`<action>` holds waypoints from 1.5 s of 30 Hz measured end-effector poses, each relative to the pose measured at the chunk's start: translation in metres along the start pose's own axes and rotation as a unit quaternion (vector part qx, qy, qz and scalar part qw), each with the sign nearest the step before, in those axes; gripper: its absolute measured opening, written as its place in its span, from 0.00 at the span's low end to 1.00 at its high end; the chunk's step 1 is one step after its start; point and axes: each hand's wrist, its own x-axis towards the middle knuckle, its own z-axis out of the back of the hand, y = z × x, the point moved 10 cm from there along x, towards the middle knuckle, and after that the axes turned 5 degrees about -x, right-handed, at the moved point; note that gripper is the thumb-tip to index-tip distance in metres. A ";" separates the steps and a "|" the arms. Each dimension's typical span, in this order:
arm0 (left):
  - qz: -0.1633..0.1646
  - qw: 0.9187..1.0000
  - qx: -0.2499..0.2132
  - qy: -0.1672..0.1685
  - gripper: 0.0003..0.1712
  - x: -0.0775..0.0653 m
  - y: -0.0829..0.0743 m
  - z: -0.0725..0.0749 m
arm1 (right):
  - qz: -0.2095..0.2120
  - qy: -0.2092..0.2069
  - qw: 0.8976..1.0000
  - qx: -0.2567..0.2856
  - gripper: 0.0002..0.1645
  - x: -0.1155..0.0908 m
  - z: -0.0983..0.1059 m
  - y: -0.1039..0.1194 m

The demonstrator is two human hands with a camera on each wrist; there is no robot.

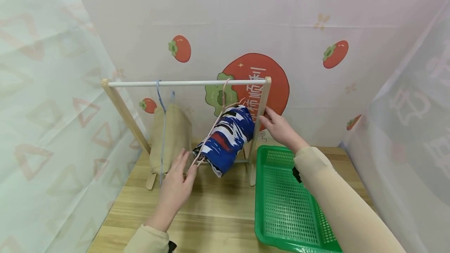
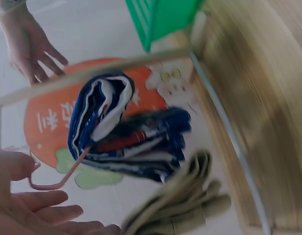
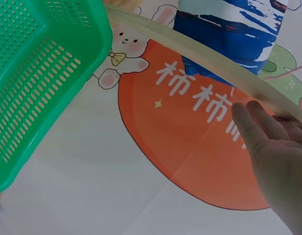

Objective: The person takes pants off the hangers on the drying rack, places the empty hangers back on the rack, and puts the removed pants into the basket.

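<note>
A folded blue, white and red patterned garment (image 1: 225, 139) hangs tilted on a pink hanger (image 1: 223, 95), hooked over the white bar of a small wooden rack. My left hand (image 1: 175, 184) is at the hanger's lower end; in the left wrist view its fingers (image 2: 48, 198) are spread around the pink loop (image 2: 49, 187) without a clear grip. At the rack's right post (image 1: 261, 108) is my right hand (image 1: 281, 128), fingers extended beside the wood; contact is hard to tell. Left of the patterned garment, a khaki garment (image 1: 179, 139) hangs by a blue hanger (image 1: 160, 97).
A green perforated basket (image 1: 258, 198) sits on the wooden table (image 1: 211, 221), right of the rack and under my right forearm. The rack's left post (image 1: 126, 116) leans beside the khaki garment. A printed curtain (image 1: 246, 11) hangs behind, with further sheets at both sides.
</note>
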 end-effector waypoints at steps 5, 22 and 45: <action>-0.033 0.998 0.051 0.005 0.22 0.012 0.004 0.009 | -0.002 -0.004 1.000 -0.005 0.38 0.001 0.000 -0.003; 0.128 0.973 -0.094 0.169 0.20 0.059 0.029 -0.027 | -0.028 -0.049 0.998 -0.020 0.35 0.011 0.008 -0.010; 0.018 0.995 0.062 0.077 0.31 0.074 0.017 -0.032 | -0.006 -0.070 0.994 -0.089 0.26 0.024 0.012 -0.014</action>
